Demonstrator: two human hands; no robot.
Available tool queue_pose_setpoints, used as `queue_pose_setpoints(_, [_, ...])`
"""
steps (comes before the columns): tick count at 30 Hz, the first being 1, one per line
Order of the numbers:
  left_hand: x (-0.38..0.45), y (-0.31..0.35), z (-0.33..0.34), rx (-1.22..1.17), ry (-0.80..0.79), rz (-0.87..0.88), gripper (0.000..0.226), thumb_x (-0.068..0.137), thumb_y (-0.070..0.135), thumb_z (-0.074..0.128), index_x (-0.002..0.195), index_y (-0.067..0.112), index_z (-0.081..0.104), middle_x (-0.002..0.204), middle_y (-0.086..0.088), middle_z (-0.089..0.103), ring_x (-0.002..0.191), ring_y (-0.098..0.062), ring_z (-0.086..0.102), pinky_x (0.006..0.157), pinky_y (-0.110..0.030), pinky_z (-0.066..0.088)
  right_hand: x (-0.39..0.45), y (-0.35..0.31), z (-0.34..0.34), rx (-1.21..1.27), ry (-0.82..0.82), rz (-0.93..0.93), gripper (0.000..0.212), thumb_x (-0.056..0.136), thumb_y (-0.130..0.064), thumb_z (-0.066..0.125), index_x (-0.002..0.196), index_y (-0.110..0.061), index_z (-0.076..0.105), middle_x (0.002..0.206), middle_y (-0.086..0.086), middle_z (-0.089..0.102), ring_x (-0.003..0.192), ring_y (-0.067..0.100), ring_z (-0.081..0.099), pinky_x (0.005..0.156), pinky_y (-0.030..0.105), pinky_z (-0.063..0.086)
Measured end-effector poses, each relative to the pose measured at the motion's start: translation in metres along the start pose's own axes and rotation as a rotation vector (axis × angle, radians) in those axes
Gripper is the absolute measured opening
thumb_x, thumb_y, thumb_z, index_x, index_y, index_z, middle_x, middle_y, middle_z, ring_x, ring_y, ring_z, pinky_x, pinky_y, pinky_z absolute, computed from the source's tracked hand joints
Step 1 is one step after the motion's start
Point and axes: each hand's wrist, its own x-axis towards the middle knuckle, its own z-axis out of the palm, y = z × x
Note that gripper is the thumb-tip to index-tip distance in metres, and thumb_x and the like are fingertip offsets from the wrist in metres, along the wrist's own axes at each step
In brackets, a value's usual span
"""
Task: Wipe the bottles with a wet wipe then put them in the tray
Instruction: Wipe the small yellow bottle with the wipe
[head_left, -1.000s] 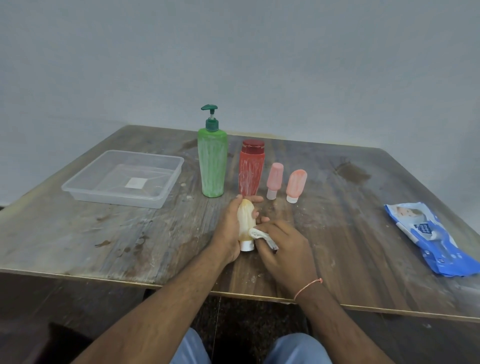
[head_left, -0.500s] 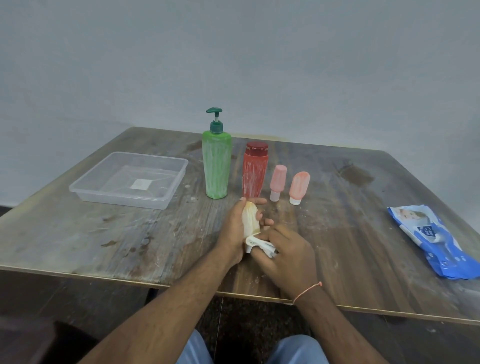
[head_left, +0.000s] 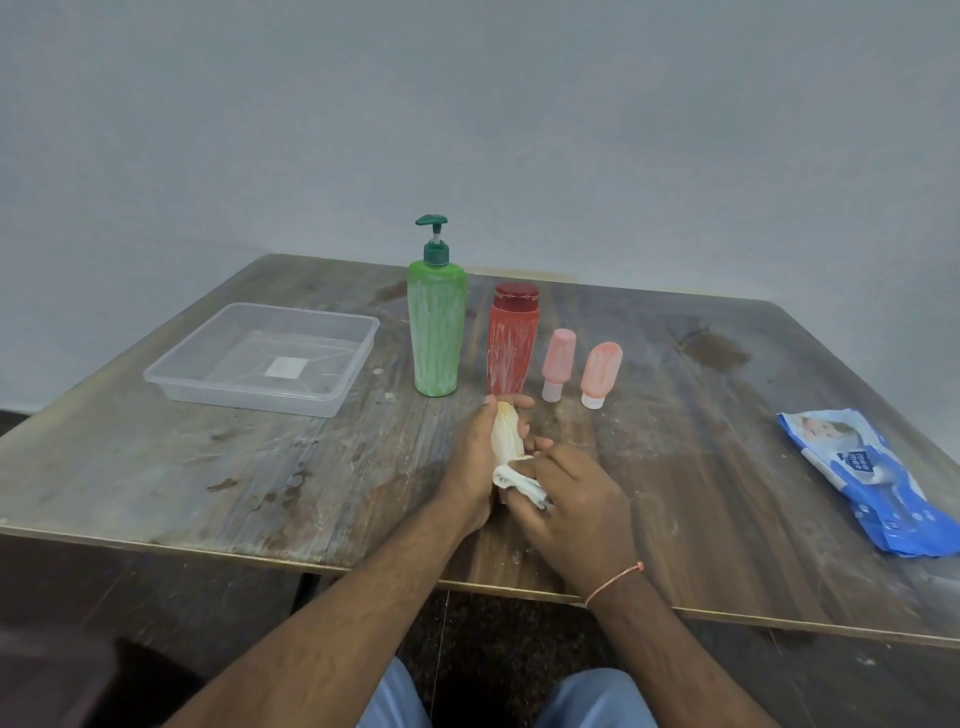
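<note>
**A:** Near centre of the counter (head_left: 156, 457): small yellowish bottle (head_left: 506, 431), gripped upright-to-tilted in the left hand (head_left: 475, 457), fingers curled round its body. Right hand (head_left: 571, 499) pinching a bunched white wet wipe (head_left: 514, 475) against the bottle's lower end.

**B:** Likely handling?

**A:** Probably light, thin plastic, squeezable. Streaked with a whitish film, so possibly slick once wet. Best held round the middle of the body, as now, leaving the ends free for the wipe.

**B:** And the rest of the row?

**A:** Just beyond the hands: green pump bottle (head_left: 436, 332), tallest and likely heaviest, better taken by the body than by the pump head. Right of it, red bottle (head_left: 511, 348) with a dark red cap. Further right, two small pink bottles (head_left: 558, 361) (head_left: 600, 371), standing cap-down, probably easy to tip. All four streaked white, none wiped clean yet by the look of it.

**B:** Destination?

**A:** Clear plastic tray (head_left: 171, 384), far left, well apart from the hands, holding no bottles. Blue wipes pack (head_left: 872, 478) lying at the right edge.

**B:** Anything hidden?

**A:** Cap end of the yellowish bottle covered by the wipe and right fingers. Back of the bottle behind the left palm. How dirty the wipe is: too small to judge. Pale square under the tray: unreadable.
</note>
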Motion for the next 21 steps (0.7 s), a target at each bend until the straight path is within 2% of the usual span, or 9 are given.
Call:
queue_pose_setpoints(5, [0.0011, -0.0039, 0.0023, -0.024, 0.014, 0.025, 0.043, 0.111, 0.044, 0.036, 0.105, 0.016, 0.068, 0.077, -0.002, 0.056, 0.074, -0.022, 0.07, 0.069, -0.033, 0.058, -0.0016, -0.0051, -0.0019, 0.009, -0.052, -0.13, 0.01, 0.089, -0.029, 0.079, 0.085, -0.022, 0.074, 0.087, -0.005, 0.067, 0.077, 0.018, 0.064, 0.065, 0.034, 0.054])
queue_pose_setpoints(8, [-0.0024, -0.0053, 0.0032, 0.021, 0.002, 0.061, 0.041, 0.103, 0.047, 0.04, 0.104, 0.018, 0.069, 0.079, -0.002, 0.057, 0.078, -0.023, 0.068, 0.075, -0.035, 0.058, -0.0011, -0.0041, 0.0004, -0.011, 0.001, -0.112, 0.006, 0.092, -0.028, 0.078, 0.091, -0.023, 0.078, 0.091, -0.006, 0.071, 0.081, 0.019, 0.068, 0.067, 0.034, 0.057])
queue_pose_setpoints(11, [-0.0037, -0.0064, 0.0012, 0.089, -0.003, 0.083, 0.043, 0.112, 0.041, 0.032, 0.107, 0.017, 0.067, 0.079, 0.002, 0.062, 0.076, -0.016, 0.068, 0.076, -0.032, 0.057, -0.002, -0.0027, 0.0003, -0.016, 0.054, -0.056, 0.01, 0.096, -0.03, 0.074, 0.095, -0.022, 0.08, 0.096, -0.004, 0.075, 0.097, 0.018, 0.075, 0.072, 0.035, 0.061])
queue_pose_setpoints(13, [-0.0034, -0.0051, 0.0023, 0.074, -0.003, 0.066, 0.043, 0.114, 0.04, 0.032, 0.107, 0.017, 0.068, 0.078, 0.002, 0.061, 0.077, -0.018, 0.068, 0.076, -0.034, 0.058, -0.0022, -0.003, -0.0013, -0.005, 0.036, -0.06, 0.011, 0.094, -0.031, 0.074, 0.09, -0.021, 0.078, 0.091, -0.005, 0.072, 0.089, 0.017, 0.073, 0.069, 0.034, 0.059])
queue_pose_setpoints(16, [-0.0032, -0.0036, 0.0045, 0.04, -0.012, 0.069, 0.04, 0.103, 0.047, 0.042, 0.105, 0.02, 0.071, 0.081, -0.001, 0.059, 0.081, -0.024, 0.068, 0.079, -0.038, 0.057, -0.0015, -0.0045, -0.0017, -0.006, -0.021, -0.118, 0.009, 0.09, -0.029, 0.079, 0.085, -0.022, 0.075, 0.085, -0.006, 0.067, 0.076, 0.017, 0.065, 0.063, 0.033, 0.054])
queue_pose_setpoints(18, [-0.0034, -0.0062, 0.0029, 0.074, -0.026, 0.083, 0.041, 0.101, 0.048, 0.041, 0.106, 0.021, 0.072, 0.081, -0.001, 0.061, 0.083, -0.024, 0.068, 0.086, -0.042, 0.055, -0.0015, -0.0035, -0.0001, -0.023, -0.006, -0.104, 0.006, 0.089, -0.028, 0.08, 0.088, -0.023, 0.077, 0.088, -0.007, 0.069, 0.08, 0.018, 0.067, 0.064, 0.034, 0.055])
queue_pose_setpoints(21, [-0.0038, -0.0096, 0.0001, 0.153, -0.038, 0.123, 0.041, 0.103, 0.046, 0.036, 0.106, 0.023, 0.071, 0.08, 0.004, 0.068, 0.083, -0.019, 0.068, 0.098, -0.045, 0.05, -0.0021, -0.0035, -0.0001, -0.024, 0.043, -0.045, 0.007, 0.093, -0.029, 0.077, 0.095, -0.023, 0.079, 0.095, -0.004, 0.074, 0.101, 0.019, 0.076, 0.071, 0.035, 0.061])
